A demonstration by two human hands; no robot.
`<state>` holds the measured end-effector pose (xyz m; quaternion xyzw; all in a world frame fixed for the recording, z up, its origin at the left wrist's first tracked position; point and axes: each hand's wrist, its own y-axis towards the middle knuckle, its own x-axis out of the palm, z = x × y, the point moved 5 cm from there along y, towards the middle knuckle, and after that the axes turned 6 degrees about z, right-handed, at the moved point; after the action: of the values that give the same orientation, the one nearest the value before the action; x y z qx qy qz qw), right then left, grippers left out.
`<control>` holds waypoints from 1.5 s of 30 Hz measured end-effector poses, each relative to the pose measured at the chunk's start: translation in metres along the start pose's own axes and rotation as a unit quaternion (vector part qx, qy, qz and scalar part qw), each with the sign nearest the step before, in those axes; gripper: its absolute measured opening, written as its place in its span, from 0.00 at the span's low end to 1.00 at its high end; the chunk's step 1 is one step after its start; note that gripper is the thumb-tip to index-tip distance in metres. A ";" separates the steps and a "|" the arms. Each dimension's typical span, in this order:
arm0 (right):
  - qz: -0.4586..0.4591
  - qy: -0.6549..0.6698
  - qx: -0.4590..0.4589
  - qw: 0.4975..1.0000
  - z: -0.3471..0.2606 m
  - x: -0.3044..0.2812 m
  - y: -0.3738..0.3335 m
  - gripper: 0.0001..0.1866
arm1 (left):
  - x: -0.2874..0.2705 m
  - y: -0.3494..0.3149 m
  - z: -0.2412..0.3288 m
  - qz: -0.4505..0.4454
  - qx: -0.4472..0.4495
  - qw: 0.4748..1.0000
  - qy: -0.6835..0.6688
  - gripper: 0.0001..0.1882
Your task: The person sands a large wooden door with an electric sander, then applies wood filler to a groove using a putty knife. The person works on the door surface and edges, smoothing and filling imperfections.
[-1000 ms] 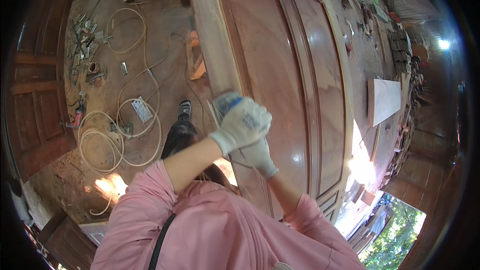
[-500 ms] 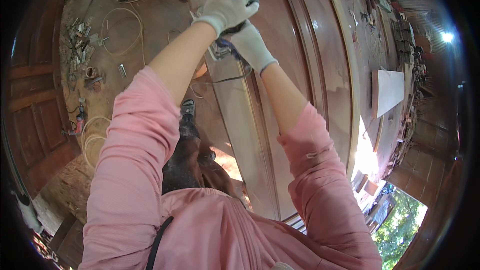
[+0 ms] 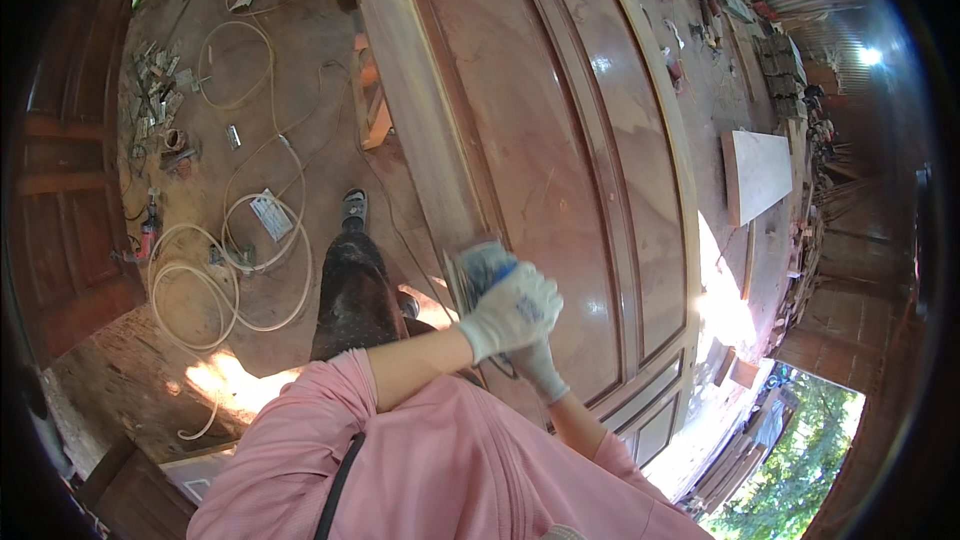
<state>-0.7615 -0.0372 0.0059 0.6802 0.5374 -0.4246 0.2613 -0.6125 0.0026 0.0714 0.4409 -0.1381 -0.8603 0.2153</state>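
Observation:
A panelled brown wooden door (image 3: 530, 170) lies flat in front of me. On its left stile rests a power sander (image 3: 478, 268) with a blue part on its body. My left hand (image 3: 515, 312), in a white work glove, is closed over the sander's top. Just behind it, my right hand (image 3: 540, 368), also gloved, is wrapped round the sander's rear; its fingers are mostly hidden under the left hand. A thin dark cord (image 3: 395, 225) runs along the door's left side.
Coiled pale hose (image 3: 200, 280) lies on the floor at left, near a red tool (image 3: 150, 230) and scattered scraps (image 3: 155, 90). An orange support (image 3: 375, 120) shows under the door. Another brown door (image 3: 75, 210) stands far left. A pale board (image 3: 757, 178) lies at right.
Both hands have drawn the sander along the door's left stile, from its far end to close by my body. My arms are now bent and my view has shifted slightly.

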 end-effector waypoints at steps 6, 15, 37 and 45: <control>-0.152 -0.135 0.081 0.976 0.034 0.003 -0.040 0.32 | 0.026 -0.003 0.028 -0.010 0.006 0.999 -0.045 0.09; -0.063 0.038 0.080 0.994 0.017 0.002 0.226 0.33 | -0.065 0.074 -0.170 0.120 -0.076 0.987 0.073 0.10; -0.069 0.234 0.094 0.965 -0.040 0.017 0.370 0.28 | -0.136 0.085 -0.284 0.109 -0.181 0.963 0.168 0.11; -0.009 0.227 0.266 0.937 -0.024 -0.014 0.110 0.27 | -0.042 -0.060 -0.075 0.427 -0.342 0.833 -0.085 0.30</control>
<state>-0.6502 -0.0563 0.0184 0.7984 0.4555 -0.3888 -0.0619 -0.5443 0.0719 0.0322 0.1611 -0.0270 -0.7091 0.6859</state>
